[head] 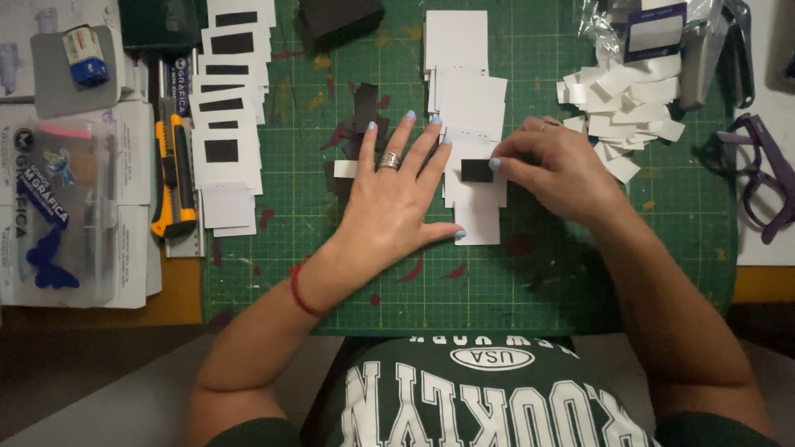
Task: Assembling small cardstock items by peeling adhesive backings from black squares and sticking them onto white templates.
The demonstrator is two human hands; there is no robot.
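Left hand point(396, 194) flat on the green cutting mat point(530, 281), fingers spread wide, palm down; holding nothing, fingertips resting on the near edge of a white card point(474, 184) at mat centre. Ring on one finger, red cord at the wrist.

Right hand point(556, 170) curled, fingertips pinched on a small black rectangle point(477, 170) lying on that same white card; thumb side touching the piece, the rest of the hand loosely closed over the mat.

Card partly overlapped by a loose stack of blank white cards point(464, 74) running toward the far edge of the mat. Scraps of black paper point(362, 112) just left of the left hand's fingertips.

Along the left edge of the mat: overlapping row of white cards with black rectangles already on them point(225, 108). Just beside it, off the mat, a yellow and black utility knife point(172, 178) and a clear plastic box point(62, 211).

Far right corner of the mat: heap of white paper strips point(629, 108). Purple glasses point(760, 178) beyond the right edge.
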